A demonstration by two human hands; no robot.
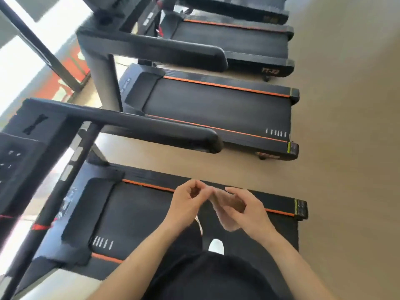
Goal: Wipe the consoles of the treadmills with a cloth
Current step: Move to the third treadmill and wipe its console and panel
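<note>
A small pale pinkish-beige cloth is held between both hands above the belt of the nearest treadmill. My left hand pinches its upper left corner with fingers curled. My right hand grips its right side, and the cloth hangs down blurred between them. The nearest treadmill's dark console with small white markings sits at the far left edge, well away from both hands. Its black handrail runs across above the hands.
Two more black treadmills with orange stripes lie in a row beyond, the middle one and a farther one, each with a handrail. Beige floor stretches along the right. Bright windows with dark frames are at the upper left.
</note>
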